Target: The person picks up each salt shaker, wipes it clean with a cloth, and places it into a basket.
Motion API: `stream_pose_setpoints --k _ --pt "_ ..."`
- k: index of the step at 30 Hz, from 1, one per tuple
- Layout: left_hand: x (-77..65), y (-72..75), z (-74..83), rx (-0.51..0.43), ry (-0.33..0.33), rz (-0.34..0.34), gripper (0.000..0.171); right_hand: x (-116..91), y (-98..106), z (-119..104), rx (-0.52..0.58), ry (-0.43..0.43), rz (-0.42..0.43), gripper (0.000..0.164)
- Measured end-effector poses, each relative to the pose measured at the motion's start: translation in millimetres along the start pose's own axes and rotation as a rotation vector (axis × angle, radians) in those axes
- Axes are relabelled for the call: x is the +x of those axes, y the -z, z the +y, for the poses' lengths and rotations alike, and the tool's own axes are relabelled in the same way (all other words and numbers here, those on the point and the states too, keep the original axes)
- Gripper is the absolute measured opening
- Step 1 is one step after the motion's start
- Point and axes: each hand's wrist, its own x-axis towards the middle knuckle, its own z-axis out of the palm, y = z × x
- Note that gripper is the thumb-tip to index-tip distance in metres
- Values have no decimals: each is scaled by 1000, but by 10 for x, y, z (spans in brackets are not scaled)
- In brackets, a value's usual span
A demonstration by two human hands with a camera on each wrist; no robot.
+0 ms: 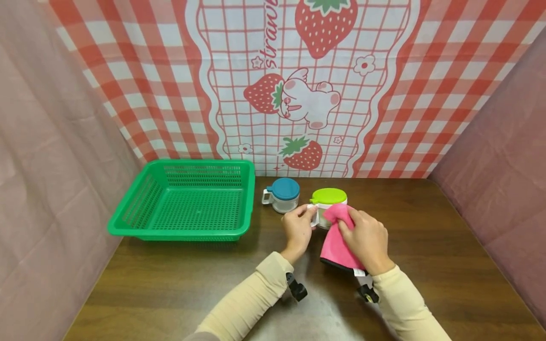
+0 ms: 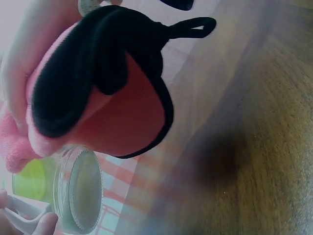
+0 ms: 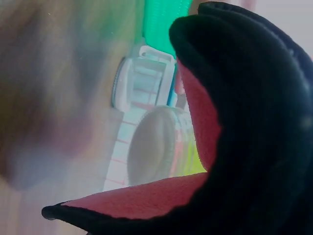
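Observation:
My left hand (image 1: 297, 232) pinches the white handle (image 2: 25, 215) of a clear jar with a lime-green lid (image 1: 329, 195). The jar's round underside (image 3: 151, 147) shows in both wrist views, so it appears raised off the table. A pink cloth (image 1: 339, 244) with black edging and a hanging loop is bunched in my right hand (image 1: 368, 239). The cloth lies against the jar's right front side and covers part of it. Just left of this jar stands a similar clear one with a blue lid (image 1: 285, 188), its handle pointing left.
A green plastic basket (image 1: 183, 233) with perforated walls sits on the left of the brown wooden table (image 1: 431, 265), nothing inside it. Behind the table hangs a red-and-white checked strawberry curtain (image 1: 234, 118). Pinkish drapes (image 1: 495, 142) flank both sides.

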Motion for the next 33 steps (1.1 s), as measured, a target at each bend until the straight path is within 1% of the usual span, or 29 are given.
stream_pose_setpoints --k 7,18,27,33 --pt "36 32 -7 -20 6 9 20 -77 -64 9 -6 20 -10 28" --pt "89 63 -22 -27 25 23 20 -144 -121 41 1 6 -48 29" --pt "101 64 -25 -49 57 25 21 -219 -129 102 -8 -19 -67 28" --pt "100 68 -9 -64 54 28 23 -233 -104 122 21 -27 -59 27"
